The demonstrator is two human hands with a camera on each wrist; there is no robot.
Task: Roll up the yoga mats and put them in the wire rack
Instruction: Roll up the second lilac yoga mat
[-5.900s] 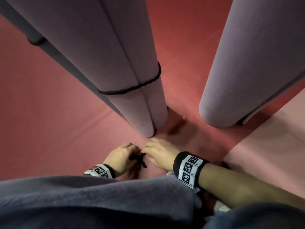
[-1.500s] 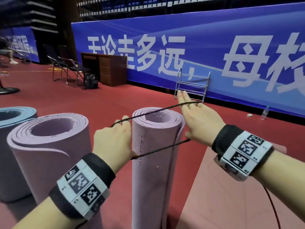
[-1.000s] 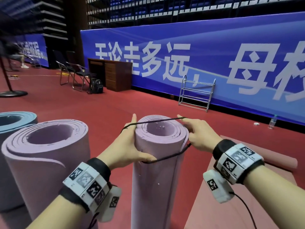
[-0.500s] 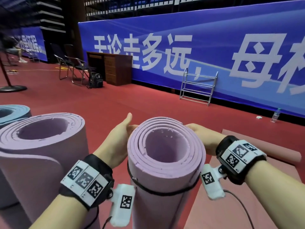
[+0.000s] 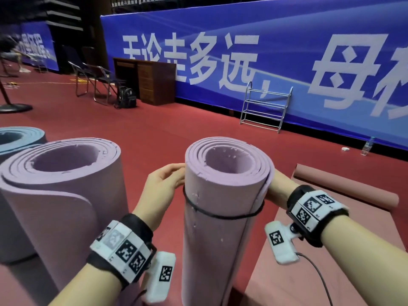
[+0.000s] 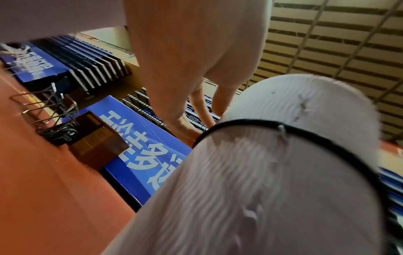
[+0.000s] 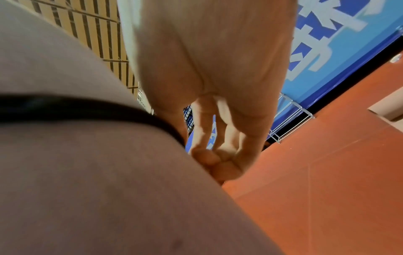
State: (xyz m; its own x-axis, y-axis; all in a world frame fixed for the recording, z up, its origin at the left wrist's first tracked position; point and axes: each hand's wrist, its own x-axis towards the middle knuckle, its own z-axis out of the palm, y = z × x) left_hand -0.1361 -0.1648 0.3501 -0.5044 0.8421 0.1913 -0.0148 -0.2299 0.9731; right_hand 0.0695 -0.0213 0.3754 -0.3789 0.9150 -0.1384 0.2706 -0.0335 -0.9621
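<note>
While upright, purple rolled mat (image 5: pixel 223 228) gripped by left hand (image 5: pixel 162 187) and right hand (image 5: pixel 277 185), fingers curled at black cord (image 5: pixel 220 215)

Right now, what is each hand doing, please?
Left hand: fingers at the black strap on the rolled purple mat; grip cannot be told.
Right hand: fingertips curled against the mat.

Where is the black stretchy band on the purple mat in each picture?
Head: the black band circles the upright purple mat just below its top, between the two hands.
Left wrist: the band arcs across the mat, right of centre.
Right wrist: the band runs in from the left edge, blurred.
Shared landmark: the blue banner with white characters, seen in all three.
</note>
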